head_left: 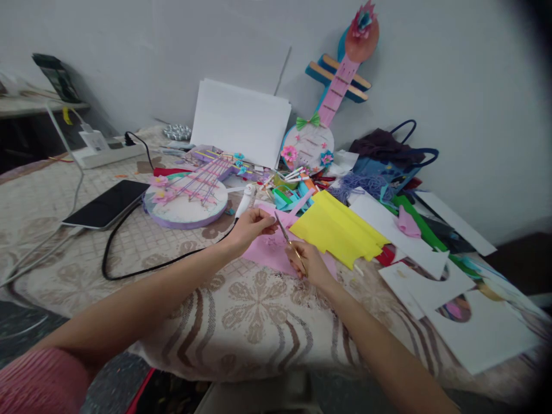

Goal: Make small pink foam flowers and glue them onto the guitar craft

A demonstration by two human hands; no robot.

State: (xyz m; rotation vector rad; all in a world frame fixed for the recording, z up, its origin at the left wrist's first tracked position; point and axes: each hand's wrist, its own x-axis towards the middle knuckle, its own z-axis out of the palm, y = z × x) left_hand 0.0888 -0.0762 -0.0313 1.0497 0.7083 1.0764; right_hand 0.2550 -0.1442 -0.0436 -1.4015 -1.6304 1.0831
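Noted nearest the head camera, in front of and well left of the pink sheet (269, 263): pink sleeve (41, 382). Found above the pink sheet: right grip (311, 265) closed round gold-handled scissors (294, 250), with tip just beside left grip (253, 226). Observed on left grip: fingers bent toward thumb; cannot tell how far closed or whether holding anything. Recorded right of the pink sheet: yellow sheet (338, 227). Recorded behind and left of the pink sheet: round-bodied stringed model instrument (183, 201); farther left, tablet (107, 204) on cloth-covered worktop (259, 305).
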